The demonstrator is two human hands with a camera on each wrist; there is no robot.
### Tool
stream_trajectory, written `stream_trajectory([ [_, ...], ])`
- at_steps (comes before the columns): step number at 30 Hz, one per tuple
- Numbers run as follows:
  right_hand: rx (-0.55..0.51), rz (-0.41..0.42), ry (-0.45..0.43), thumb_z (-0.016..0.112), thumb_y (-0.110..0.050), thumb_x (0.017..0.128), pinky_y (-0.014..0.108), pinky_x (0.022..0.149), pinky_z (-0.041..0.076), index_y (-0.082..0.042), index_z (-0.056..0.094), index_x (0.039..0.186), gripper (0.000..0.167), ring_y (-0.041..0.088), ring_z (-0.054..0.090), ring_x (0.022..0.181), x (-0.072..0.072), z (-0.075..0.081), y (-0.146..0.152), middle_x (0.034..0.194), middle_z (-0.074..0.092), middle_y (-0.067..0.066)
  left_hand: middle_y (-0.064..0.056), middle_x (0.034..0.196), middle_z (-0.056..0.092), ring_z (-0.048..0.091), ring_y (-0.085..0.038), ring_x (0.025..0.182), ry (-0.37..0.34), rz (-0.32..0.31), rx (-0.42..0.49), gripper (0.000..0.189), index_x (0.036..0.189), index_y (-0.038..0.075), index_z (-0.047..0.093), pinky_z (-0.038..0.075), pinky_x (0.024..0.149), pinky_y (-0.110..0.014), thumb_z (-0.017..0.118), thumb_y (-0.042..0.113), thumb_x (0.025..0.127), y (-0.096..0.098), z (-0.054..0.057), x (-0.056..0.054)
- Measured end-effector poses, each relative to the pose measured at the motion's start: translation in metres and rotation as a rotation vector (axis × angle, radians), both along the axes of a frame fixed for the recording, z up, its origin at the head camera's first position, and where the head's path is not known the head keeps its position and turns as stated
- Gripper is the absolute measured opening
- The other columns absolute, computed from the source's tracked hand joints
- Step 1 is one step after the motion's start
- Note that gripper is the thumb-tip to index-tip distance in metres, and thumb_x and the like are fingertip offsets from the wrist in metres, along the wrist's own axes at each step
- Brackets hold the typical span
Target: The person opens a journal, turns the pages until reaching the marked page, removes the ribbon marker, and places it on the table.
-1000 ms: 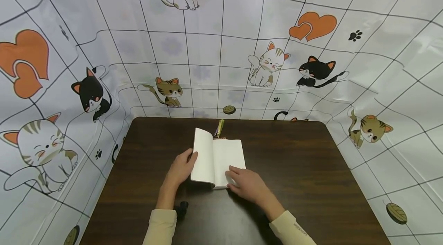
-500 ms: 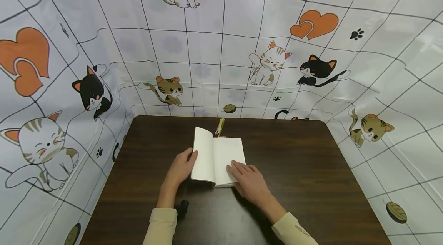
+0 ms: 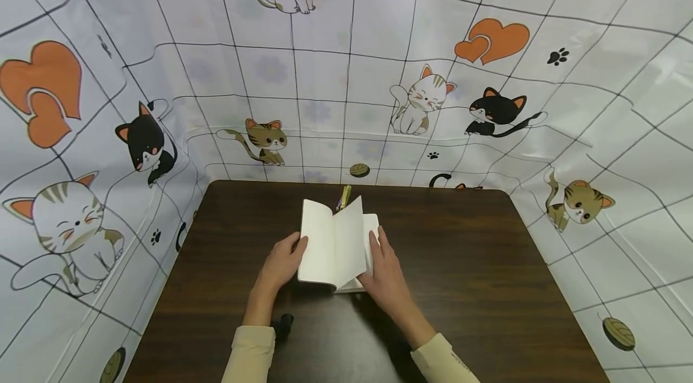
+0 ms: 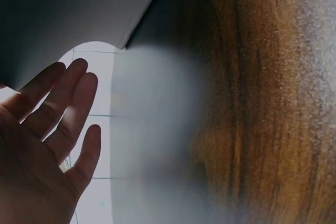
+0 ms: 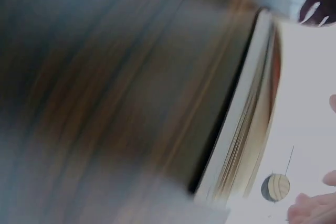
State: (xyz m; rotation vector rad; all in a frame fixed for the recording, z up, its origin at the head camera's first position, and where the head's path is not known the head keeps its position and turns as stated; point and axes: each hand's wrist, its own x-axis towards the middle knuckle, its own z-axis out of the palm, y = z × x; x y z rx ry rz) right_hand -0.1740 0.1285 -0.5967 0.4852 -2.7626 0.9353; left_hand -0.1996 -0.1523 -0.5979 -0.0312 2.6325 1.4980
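Note:
A notebook with blank cream pages lies open on the dark wooden table. My left hand holds its tilted left side at the outer edge, thumb in front and fingers behind. In the left wrist view, the fingers of the left hand reach out below the shaded cover. One leaf stands raised between the two sides. My right hand is at its outer edge, fingers stretched forward over the right side and thumb near the lower corner. The right wrist view shows the page block, with fingertips at the frame's edge.
A slim yellow-green thing lies just beyond the notebook, partly hidden by it. Beside the left sleeve is a small black object. The table is backed by a white sheet printed with cats.
The right hand lay on the right page; it has since shifted slightly forward, and a leaf has risen from that page beside it. The left hand keeps its hold.

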Motion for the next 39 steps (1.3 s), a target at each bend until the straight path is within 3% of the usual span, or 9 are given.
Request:
stream_trajectory([
  [6, -0.178, 0.061, -0.248, 0.065, -0.031, 0.107, 0.072, 0.118, 0.036, -0.007, 0.048, 0.161, 0.062, 0.051, 0.034, 0.157, 0.011, -0.001, -0.025, 0.174, 0.028, 0.024, -0.020, 0.162, 0.052, 0.046, -0.039, 0.154, -0.029, 0.011, 0.021, 0.067, 0.161, 0.006, 0.047, 0.036, 0.124, -0.061, 0.045, 0.053, 0.114, -0.001, -0.003, 0.001],
  [11, -0.201, 0.167, -0.292, 0.061, -0.038, 0.111, 0.071, 0.118, 0.037, -0.013, 0.048, 0.162, 0.058, 0.049, 0.037, 0.156, 0.018, -0.005, -0.044, 0.171, 0.036, 0.024, -0.014, 0.129, 0.071, 0.066, -0.030, 0.118, -0.007, 0.024, 0.049, 0.051, 0.142, 0.010, 0.063, 0.050, 0.105, -0.050, 0.044, 0.049, 0.115, -0.002, -0.005, 0.002],
  [15, -0.187, 0.203, -0.318, 0.060, -0.038, 0.111, 0.070, 0.119, 0.036, -0.017, 0.048, 0.163, 0.057, 0.047, 0.039, 0.156, 0.024, -0.004, -0.054, 0.171, 0.038, 0.020, -0.010, 0.103, 0.068, 0.062, -0.024, 0.095, 0.015, 0.027, 0.073, 0.043, 0.124, 0.012, 0.067, 0.049, 0.087, -0.041, 0.042, 0.047, 0.116, -0.004, -0.009, 0.002],
  [20, -0.144, 0.207, -0.293, 0.066, -0.037, 0.108, 0.074, 0.114, 0.037, -0.026, 0.050, 0.162, 0.058, 0.046, 0.045, 0.152, 0.025, -0.004, -0.061, 0.169, 0.043, 0.017, -0.021, 0.140, 0.067, 0.062, -0.037, 0.133, 0.020, 0.022, 0.186, 0.065, 0.146, 0.004, 0.061, 0.048, 0.114, -0.053, 0.034, 0.055, 0.116, -0.006, -0.014, 0.004],
  [22, -0.120, 0.208, -0.268, 0.068, -0.037, 0.107, 0.075, 0.111, 0.039, -0.028, 0.051, 0.161, 0.058, 0.047, 0.048, 0.150, 0.024, -0.004, -0.062, 0.167, 0.045, 0.018, -0.020, 0.144, 0.066, 0.062, -0.037, 0.135, 0.029, 0.018, 0.212, 0.067, 0.150, 0.003, 0.058, 0.047, 0.114, -0.054, 0.036, 0.056, 0.116, -0.007, -0.015, 0.004],
  [25, -0.100, 0.209, -0.262, 0.069, -0.036, 0.106, 0.075, 0.109, 0.040, -0.028, 0.051, 0.161, 0.059, 0.047, 0.049, 0.149, 0.023, -0.003, -0.062, 0.167, 0.046, 0.018, -0.015, 0.120, 0.072, 0.068, -0.029, 0.106, 0.036, 0.021, 0.200, 0.055, 0.137, 0.009, 0.066, 0.056, 0.093, -0.045, 0.046, 0.054, 0.114, -0.008, -0.014, 0.004],
  [28, -0.079, 0.217, -0.276, 0.069, -0.036, 0.106, 0.073, 0.111, 0.041, -0.025, 0.050, 0.162, 0.060, 0.044, 0.049, 0.150, 0.021, -0.002, -0.061, 0.167, 0.045, 0.017, -0.008, 0.100, 0.068, 0.063, -0.021, 0.083, 0.039, 0.027, 0.186, 0.040, 0.121, 0.013, 0.069, 0.052, 0.075, -0.034, 0.054, 0.048, 0.113, -0.009, -0.014, 0.003],
  [34, 0.060, 0.226, -0.243, 0.074, -0.030, 0.101, 0.063, 0.120, 0.038, -0.010, 0.047, 0.162, 0.069, 0.033, 0.047, 0.154, 0.016, 0.001, -0.057, 0.167, 0.048, 0.014, -0.007, 0.096, 0.064, 0.058, -0.019, 0.081, 0.030, 0.039, 0.190, 0.039, 0.116, 0.011, 0.067, 0.048, 0.073, -0.032, 0.053, 0.047, 0.113, -0.011, -0.016, 0.005],
  [39, 0.238, 0.204, -0.184, 0.078, -0.034, 0.097, 0.060, 0.124, 0.034, -0.010, 0.046, 0.163, 0.077, 0.031, 0.043, 0.157, 0.014, -0.001, -0.048, 0.168, 0.047, 0.011, -0.006, 0.089, 0.056, 0.054, -0.020, 0.081, 0.037, 0.041, 0.179, 0.036, 0.108, 0.011, 0.065, 0.045, 0.073, -0.034, 0.054, 0.045, 0.113, -0.011, -0.020, 0.005],
])
